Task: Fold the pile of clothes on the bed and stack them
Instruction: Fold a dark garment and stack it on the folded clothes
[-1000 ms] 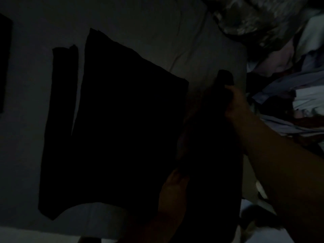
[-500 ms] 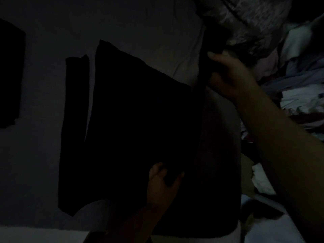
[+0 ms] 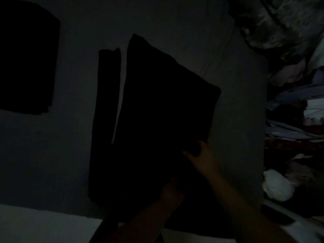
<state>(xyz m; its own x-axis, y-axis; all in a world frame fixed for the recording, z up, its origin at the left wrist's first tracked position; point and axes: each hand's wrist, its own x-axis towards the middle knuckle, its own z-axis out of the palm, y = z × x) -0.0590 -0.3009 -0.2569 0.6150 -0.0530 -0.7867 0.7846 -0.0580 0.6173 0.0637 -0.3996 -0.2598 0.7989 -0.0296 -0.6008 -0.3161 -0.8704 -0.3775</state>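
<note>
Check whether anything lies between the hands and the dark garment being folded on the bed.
Nothing visible does. Both the right hand and the left hand are already on the dark garment; it is too dark to make out either grip.

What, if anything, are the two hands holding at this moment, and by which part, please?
Both rest on the black garment near its lower right edge: the right hand on that edge, the left hand just below. It is too dark to tell whether either grips.

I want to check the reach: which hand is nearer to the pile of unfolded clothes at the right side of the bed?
The right hand. It lies on the black garment's right edge, toward the pile. The left hand lies lower and farther left on the garment.
</note>
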